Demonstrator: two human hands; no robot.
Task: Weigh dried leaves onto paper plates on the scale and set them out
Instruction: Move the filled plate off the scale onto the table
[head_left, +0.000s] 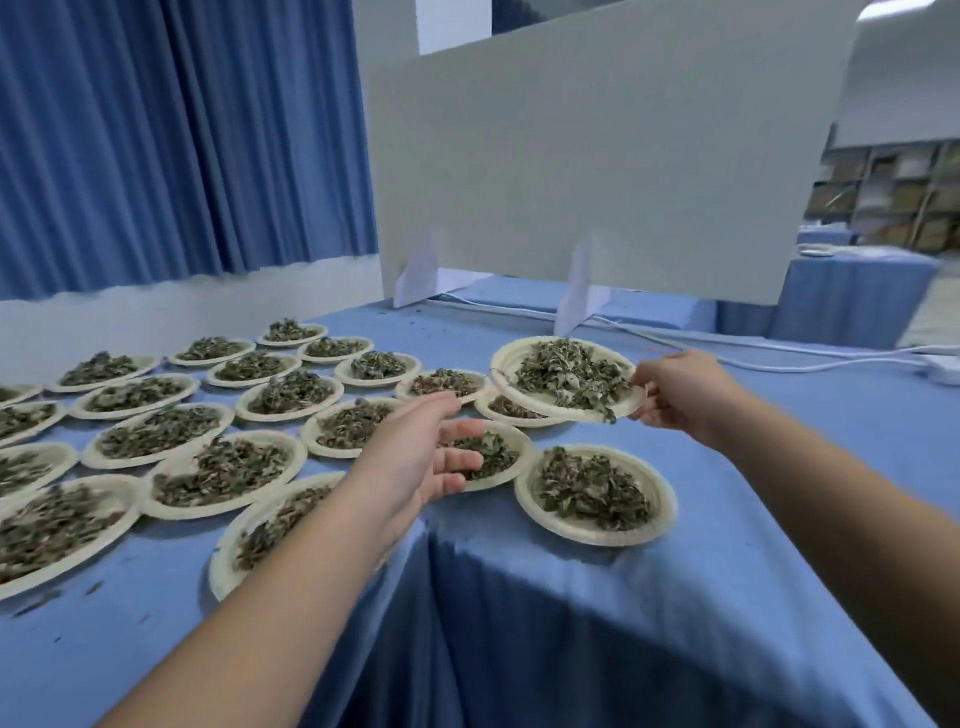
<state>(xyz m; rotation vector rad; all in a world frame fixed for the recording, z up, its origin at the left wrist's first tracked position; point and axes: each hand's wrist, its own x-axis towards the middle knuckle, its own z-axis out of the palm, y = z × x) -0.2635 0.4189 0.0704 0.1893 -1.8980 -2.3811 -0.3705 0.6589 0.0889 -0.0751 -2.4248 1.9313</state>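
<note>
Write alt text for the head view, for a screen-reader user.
A person's right hand holds a paper plate heaped with dried leaves by its rim over a blue-clothed table, while the open left hand reaches over the rows of filled plates already set out. A white divider board stands behind them, with a blue curtain at the left.

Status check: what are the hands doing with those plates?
Right hand pinches rim of loaded plate. Left hand open over rows. Set plate partly beneath it, in the way.
</note>
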